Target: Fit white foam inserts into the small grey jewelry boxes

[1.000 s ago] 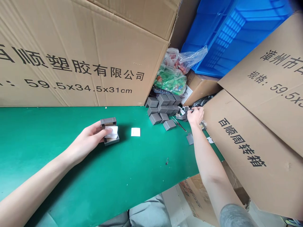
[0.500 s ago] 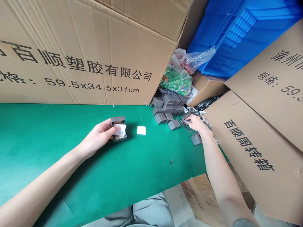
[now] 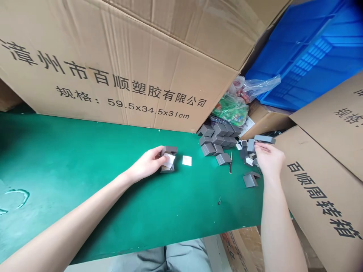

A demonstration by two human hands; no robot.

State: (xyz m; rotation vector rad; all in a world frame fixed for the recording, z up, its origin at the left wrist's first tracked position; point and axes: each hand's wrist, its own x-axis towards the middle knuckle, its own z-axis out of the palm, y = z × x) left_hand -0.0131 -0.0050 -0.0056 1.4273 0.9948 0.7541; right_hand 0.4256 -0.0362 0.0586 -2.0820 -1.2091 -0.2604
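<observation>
My left hand (image 3: 149,164) is closed around a small dark grey open box (image 3: 170,150), thumb on a white square piece (image 3: 169,160) lying at the box's opening. Just to the right, another white square (image 3: 187,161) lies flat on the green table. My right hand (image 3: 269,156) pinches an angled grey plastic piece (image 3: 264,139) above a heap of grey and white bits (image 3: 248,160). Close by are tweezers (image 3: 230,164) and a single angled grey piece (image 3: 250,180). Several more grey pieces (image 3: 218,140) are stacked left of the heap.
A large cardboard box (image 3: 127,71) walls off the table's (image 3: 127,223) back. More cardboard boxes (image 3: 326,177) stand at the right. Behind the stack are plastic bags (image 3: 232,109) with coloured contents and a blue crate (image 3: 300,64).
The view has swung left, so the scene sits further right. My right hand has raised an angled grey piece from the heap. My left hand still holds the box and white square.
</observation>
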